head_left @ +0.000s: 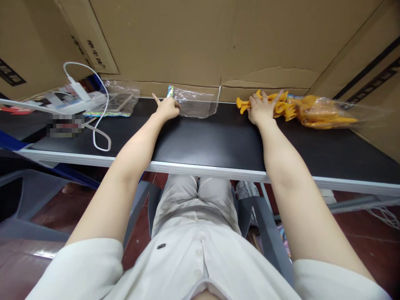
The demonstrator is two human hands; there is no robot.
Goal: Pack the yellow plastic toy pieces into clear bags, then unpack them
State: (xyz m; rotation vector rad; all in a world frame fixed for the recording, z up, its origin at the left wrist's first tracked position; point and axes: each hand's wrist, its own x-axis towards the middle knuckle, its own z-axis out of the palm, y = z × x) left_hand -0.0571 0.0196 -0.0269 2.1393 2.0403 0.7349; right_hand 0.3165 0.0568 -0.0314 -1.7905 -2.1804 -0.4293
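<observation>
My left hand [168, 109] is on the left end of a clear plastic bag [198, 103] with a colourful header strip. Its thumb and nearer fingers are closed on the bag's edge, and one outer finger sticks out to the left. My right hand [262, 107] grips an orange-yellow plastic piece [243, 104] with a flared end, fingers over its top. More orange-yellow pieces [285, 110] with curled rims lie against the hand's right side. Beyond them is a clear bag of orange-yellow plastic pieces [321, 111]; their exact kind is unclear.
A black tabletop [209, 141] with a pale metal edge runs across. Tall cardboard [175, 41] walls it at the back and sides. At left lie a power strip with a white charger [79, 91], a looping white cable [109, 143] and a phone-like object [120, 103] on plastic packaging.
</observation>
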